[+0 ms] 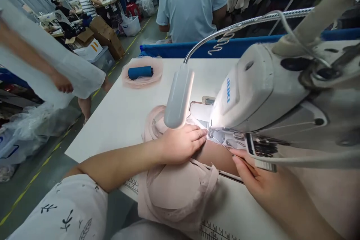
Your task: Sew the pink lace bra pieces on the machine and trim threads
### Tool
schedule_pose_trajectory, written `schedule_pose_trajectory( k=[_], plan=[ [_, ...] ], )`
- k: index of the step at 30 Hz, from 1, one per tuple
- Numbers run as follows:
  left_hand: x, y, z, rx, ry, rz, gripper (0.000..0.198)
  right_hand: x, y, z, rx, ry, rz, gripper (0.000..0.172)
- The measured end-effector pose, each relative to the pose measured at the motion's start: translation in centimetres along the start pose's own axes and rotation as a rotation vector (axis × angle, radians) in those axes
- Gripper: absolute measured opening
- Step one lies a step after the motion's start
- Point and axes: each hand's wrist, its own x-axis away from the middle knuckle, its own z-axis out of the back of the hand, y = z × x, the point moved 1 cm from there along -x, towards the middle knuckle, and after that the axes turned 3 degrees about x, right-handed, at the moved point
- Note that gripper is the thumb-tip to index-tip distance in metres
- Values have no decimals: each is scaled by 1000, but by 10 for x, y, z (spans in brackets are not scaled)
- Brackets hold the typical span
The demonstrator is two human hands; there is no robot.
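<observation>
My left hand [182, 143] lies with fingers together, pressing down on pale pink fabric [177, 187] just left of the needle area of a white sewing machine [253, 90]. My right hand [253, 174] rests on the table under the machine head, fingers pinched on a thin tool or fabric edge I cannot make out. The fabric hangs over the table's front edge towards me.
A grey gooseneck lamp [178, 97] hangs over the white table [118, 112]. A blue roll [140, 72] lies on pink cloth at the far side. A person in a light blue shirt [194, 3] sits beyond; another person's arm [33, 62] holds white material at left.
</observation>
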Motion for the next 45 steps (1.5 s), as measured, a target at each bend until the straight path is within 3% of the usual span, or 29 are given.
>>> schedule_pose_trajectory(
  k=[5, 15, 20, 24, 34, 39, 45],
  plan=[
    [0, -1, -3, 10, -32, 28, 39, -4, 2, 3, 40, 3, 109, 27],
    [0, 0, -2, 41, -2, 32, 38, -3, -12, 25, -131, -42, -72, 28],
    [-2, 0, 1, 60, -112, 66, 41, -5, -6, 33, -156, 13, -31, 25],
    [-3, 0, 2, 63, -148, 80, 42, -11, 1, 37, -126, -86, -26, 25],
    [-5, 0, 3, 91, -165, 96, 41, -10, 1, 36, -119, -92, -93, 25],
    [-6, 0, 4, 110, -184, 114, 41, -1, 1, 30, -112, -5, -184, 22],
    [-7, -1, 4, 88, -237, 120, 42, -2, 6, 29, -154, -42, -138, 21]
  ],
)
